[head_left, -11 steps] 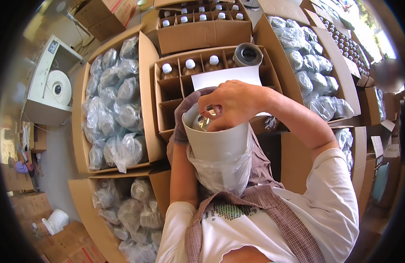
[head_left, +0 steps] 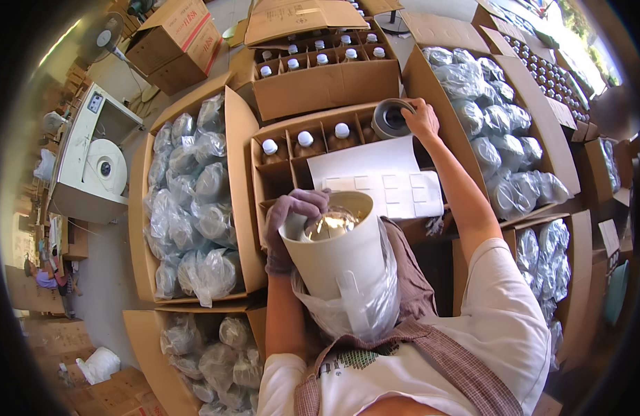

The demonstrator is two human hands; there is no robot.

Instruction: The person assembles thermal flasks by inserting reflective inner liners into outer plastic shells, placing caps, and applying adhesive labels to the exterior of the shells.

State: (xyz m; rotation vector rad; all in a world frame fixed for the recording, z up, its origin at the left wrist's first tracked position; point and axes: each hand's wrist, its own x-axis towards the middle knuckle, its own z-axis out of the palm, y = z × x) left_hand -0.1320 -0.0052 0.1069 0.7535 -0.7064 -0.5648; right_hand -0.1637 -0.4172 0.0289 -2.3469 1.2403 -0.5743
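In front of my chest stands a cream vacuum-jug body with a side handle, its lower part in a clear plastic bag. A shiny mirrored liner shows inside its open top. My left hand, in a grey-purple glove, is closed round the jug's rim on the left. My bare right hand reaches to the carton's far right corner. Its fingers grip the edge of a dark grey ring-shaped collar. Between the hands lie white label sheets on the divided carton.
White-capped brown bottles fill some of that carton's compartments; another bottle carton stands behind. Cartons of plastic-wrapped items flank me at left and right. A white machine stands far left.
My right hand has left the jug's mouth and moved away to the far right, onto the collar. The liner now shows clearly. My left hand still holds the rim, slightly lower in view.
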